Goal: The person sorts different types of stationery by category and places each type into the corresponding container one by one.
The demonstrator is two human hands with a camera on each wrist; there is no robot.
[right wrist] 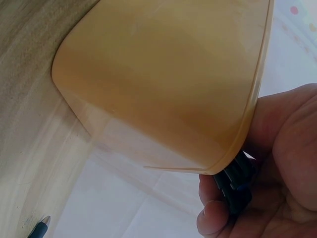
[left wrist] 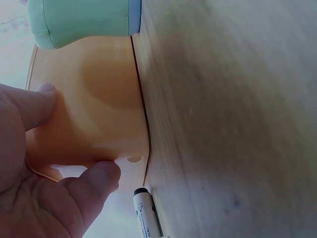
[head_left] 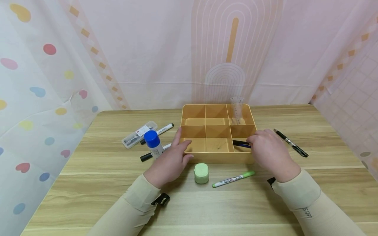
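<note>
Pale patterned cloth (head_left: 150, 59) hangs behind the wood-grain table (head_left: 88, 190). There, the left hand (head_left: 170, 160) clasps the near-left corner of a 6-compartment orange box (head_left: 220, 158); the right hand (head_left: 271, 152) pinches dark pens (head_left: 241, 144) at its near-right compartment.

Held pens (head_left: 242, 143) partly hidden, sleeves (head_left: 317, 200) cropped
</note>
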